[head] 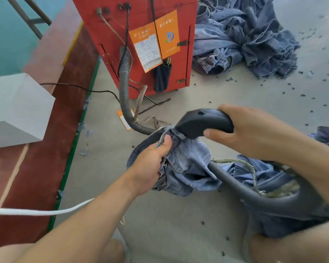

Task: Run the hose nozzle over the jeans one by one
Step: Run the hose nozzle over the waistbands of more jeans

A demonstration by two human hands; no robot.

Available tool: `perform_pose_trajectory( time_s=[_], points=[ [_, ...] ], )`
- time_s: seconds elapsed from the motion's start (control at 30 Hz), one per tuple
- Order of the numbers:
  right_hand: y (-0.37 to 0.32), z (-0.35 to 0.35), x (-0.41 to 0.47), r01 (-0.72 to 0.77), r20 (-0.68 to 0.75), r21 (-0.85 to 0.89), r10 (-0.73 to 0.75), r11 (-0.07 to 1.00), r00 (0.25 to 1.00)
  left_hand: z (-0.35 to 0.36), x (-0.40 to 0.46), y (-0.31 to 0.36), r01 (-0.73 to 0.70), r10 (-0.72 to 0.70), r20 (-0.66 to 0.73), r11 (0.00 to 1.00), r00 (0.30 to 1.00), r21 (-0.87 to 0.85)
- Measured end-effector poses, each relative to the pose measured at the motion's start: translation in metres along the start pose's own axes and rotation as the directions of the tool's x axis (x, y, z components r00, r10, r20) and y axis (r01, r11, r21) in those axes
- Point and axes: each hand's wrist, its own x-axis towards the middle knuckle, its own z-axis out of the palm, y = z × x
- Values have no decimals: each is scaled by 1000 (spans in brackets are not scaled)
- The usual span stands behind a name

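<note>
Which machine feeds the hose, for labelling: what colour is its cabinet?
Red cabinet, plainly visible in the head view.

- The nozzle (203, 122) sits on the jeans (188, 166), between left hand (150, 168) and right hand (251, 131).
- The cabinet (141, 44) stands behind them on the floor (179, 215).
- A denim pile (245, 38) lies right of the cabinet.

Black nozzle (203, 122); grey ribbed hose (124, 86). Faded blue jeans (188, 164), same blue on the heap of jeans (243, 35). Red cabinet (137, 19) with orange cards (167, 35). Grey floor (198, 95), dark-speckled. White cord (36, 211).
</note>
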Motion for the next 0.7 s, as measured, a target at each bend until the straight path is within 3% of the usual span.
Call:
perform_pose_trajectory(
  time_s=[0.17, 0.3, 0.5, 0.7],
  points=[
    [3, -13, 2, -55, -93, 2, 55, 998, 994, 3, -1, 5, 59, -59, 18, 998, 998, -16],
    [-5, -6, -15, 3, 54, -55, 0, 998, 999, 2, 2, 7, 95, -93, 39, 994, 995, -49],
    [-6, 6, 9, -94, -69, -90, 88, 991, 994, 2, 8, -4, 76, -75, -16, 990, 997, 118],
    [-9, 8, -4, -31, 70, 10, 31, 999, 997, -4, 9, 0, 48, -27, -91, 970, 995, 240]
  ],
)
